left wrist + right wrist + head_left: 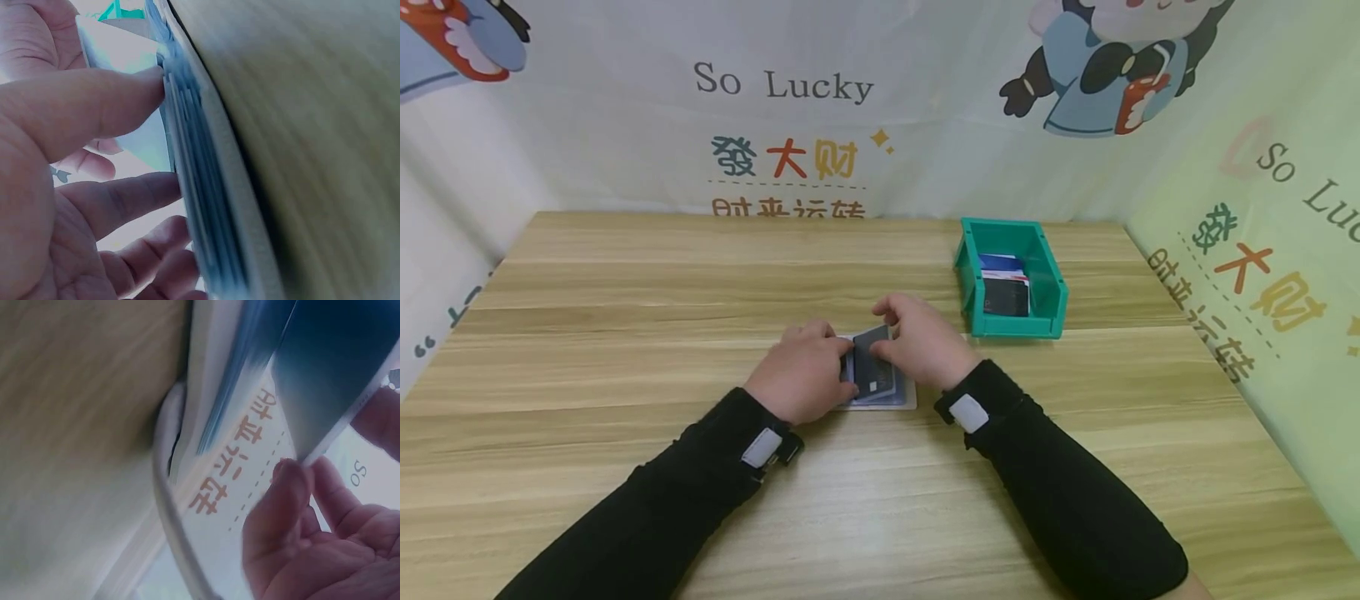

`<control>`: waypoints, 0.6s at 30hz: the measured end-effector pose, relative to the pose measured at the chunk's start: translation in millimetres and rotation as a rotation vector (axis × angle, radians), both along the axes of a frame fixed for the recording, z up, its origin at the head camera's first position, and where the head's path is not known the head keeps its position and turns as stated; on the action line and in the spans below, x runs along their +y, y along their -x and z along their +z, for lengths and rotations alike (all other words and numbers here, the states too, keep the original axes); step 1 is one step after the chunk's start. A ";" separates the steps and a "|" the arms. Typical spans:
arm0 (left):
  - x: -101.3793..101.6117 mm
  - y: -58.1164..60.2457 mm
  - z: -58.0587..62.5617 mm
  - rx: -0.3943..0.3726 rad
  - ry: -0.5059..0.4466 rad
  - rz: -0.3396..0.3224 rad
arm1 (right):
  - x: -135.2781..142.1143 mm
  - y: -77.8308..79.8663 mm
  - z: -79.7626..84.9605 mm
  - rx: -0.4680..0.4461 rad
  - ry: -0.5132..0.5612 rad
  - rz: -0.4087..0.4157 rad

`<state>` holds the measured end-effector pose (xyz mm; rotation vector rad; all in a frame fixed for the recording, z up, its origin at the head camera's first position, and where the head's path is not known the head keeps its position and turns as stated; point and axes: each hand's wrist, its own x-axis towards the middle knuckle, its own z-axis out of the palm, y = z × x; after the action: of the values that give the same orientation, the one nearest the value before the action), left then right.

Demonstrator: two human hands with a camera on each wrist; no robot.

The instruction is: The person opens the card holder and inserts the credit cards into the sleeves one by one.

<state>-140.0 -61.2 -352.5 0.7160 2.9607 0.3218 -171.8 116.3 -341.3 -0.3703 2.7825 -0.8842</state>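
Note:
A dark card (pixel 872 367) with a small pale chip-like patch stands slightly raised over a thick card holder (pixel 910 396) with a pale cover, lying on the table. My right hand (pixel 928 342) pinches the card's right edge between thumb and fingers; in the right wrist view the card's corner sits at the fingertips. At the holder's left side, my left hand (pixel 801 375) grips with thumb and fingertips. Layered bluish pages (pixel 206 206) show beneath those fingers in the left wrist view. The holder's left part is hidden under the left hand.
A green bin (pixel 1018 327) stands behind and right of the right hand, with several cards (pixel 1006 296) inside. The wood-grain table (pixel 700 275) ends at a printed cloth (pixel 925 167) at the back and sides. A pale curved strip (pixel 167 469) crosses the right wrist view.

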 end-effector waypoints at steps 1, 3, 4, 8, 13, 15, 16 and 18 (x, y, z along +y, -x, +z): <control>-0.2 0.1 -0.4 0.001 0.008 0.007 | -0.3 -0.2 0.2 -0.004 0.010 -0.006; -1.1 0.6 -1.3 -0.002 0.025 0.016 | -0.8 -0.7 0.3 -0.013 0.025 -0.019; -1.7 0.9 -1.5 -0.006 0.030 0.020 | -1.0 -0.9 0.2 -0.015 0.028 -0.022; -5.4 2.7 -0.4 -0.030 0.045 0.015 | -1.4 -1.1 0.0 -0.031 0.038 -0.039; -11.0 4.8 3.8 -0.068 0.006 0.014 | 2.4 1.1 -0.7 -0.034 0.066 -0.083; -13.7 6.5 4.7 -0.098 -0.020 0.012 | 4.5 1.6 -1.0 -0.017 0.075 -0.085; -15.0 7.6 4.8 -0.116 -0.037 0.008 | 5.3 1.8 -1.1 -0.006 0.080 -0.080; -17.7 10.2 4.8 -0.153 -0.067 0.000 | 6.4 1.9 -1.4 0.022 0.085 -0.055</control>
<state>-150.2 -78.9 -347.6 0.6657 2.8174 0.4567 -173.7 122.7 -342.7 -0.3204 2.7941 -1.0193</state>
